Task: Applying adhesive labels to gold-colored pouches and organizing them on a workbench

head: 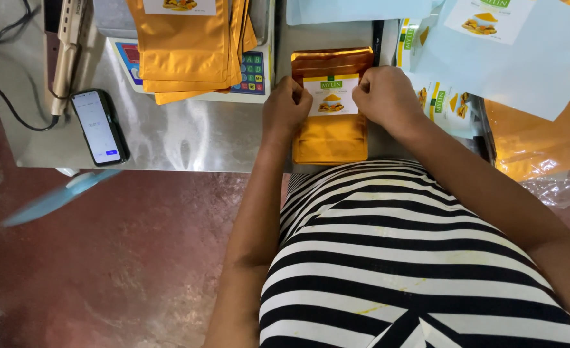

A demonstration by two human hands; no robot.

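One gold pouch lies flat on the steel table directly in front of you, its sealed top pointing away and its bottom edge close to your striped shirt. A white label with a small food picture sits on its upper half. Both your hands press on that label from opposite sides. Your left hand curls over the label's left edge, fingers bent and knuckles up, bearing down on it. Your right hand does the same on the right edge. Neither grip closes around anything; both are narrow, fingers tucked and pushing flat, which looks like smoothing the label down so it sticks evenly. The pouch lies flat because the pressing needs a firm backing.

Just to the right of the pouch, pale blue backing sheets spread across the table, some carrying more labels of the same kind, kept within easy reach of your right hand. Beyond them lies more gold material under clear plastic.

To the upper left, a stack of gold pouches rests on a weighing scale with coloured buttons, near your left hand. Farther left a phone lies face up, screen lit, beside a cable and a long beige device. Below the table edge you see a reddish floor and a light blue strip sticking out from under the table.
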